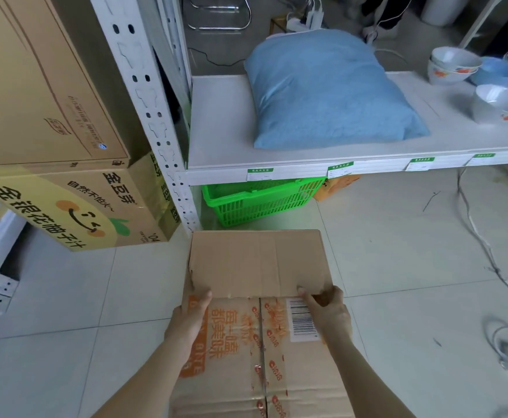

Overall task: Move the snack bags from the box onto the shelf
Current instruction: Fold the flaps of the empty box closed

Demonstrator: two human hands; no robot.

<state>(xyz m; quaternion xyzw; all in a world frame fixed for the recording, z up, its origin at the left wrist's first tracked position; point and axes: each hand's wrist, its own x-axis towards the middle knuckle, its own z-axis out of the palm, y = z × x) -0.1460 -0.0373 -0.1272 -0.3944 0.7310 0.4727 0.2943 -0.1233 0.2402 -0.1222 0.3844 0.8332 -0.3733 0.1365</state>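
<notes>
— Two hands, one box, and no snack bags anywhere in the head view. Where are they?

— Hidden, if they are here at all. The box (234, 357) sits on the floor tiles just in front of the shelf (219, 131), its printed, taped face towards the camera. Its plain brown flap (255, 260) stretches away towards the shelf post and covers whatever lies beyond. My guess is that the bags are inside.

— And the grip?

— The left hand (190, 312) clamps the flap's near left corner. Its thumb lies on top and its other fingers are tucked out of sight round the edge. The right hand (329, 309) does the same at the right corner beside the barcode label, with its fingers curled tight on the cardboard. Holding both corners keeps a wide flap from twisting, so I'd say the opening is being handled and nothing has been unloaded yet.

— Why park the box there?

— Probably to keep each carry short, since the shelf board is directly ahead and above.

— Is there room on it?

— Some. A blue pillow (328, 92) takes the middle and bowls (454, 66) crowd the right end. The bare white strip at the left, by the post, looks the likeliest landing spot.

— Anything in the way?

— A green basket (255, 203) stands under the shelf, just beyond the flap. Stacked cartons (65, 203) stand to the left of the post. Neither one blocks a lift straight up.
</notes>
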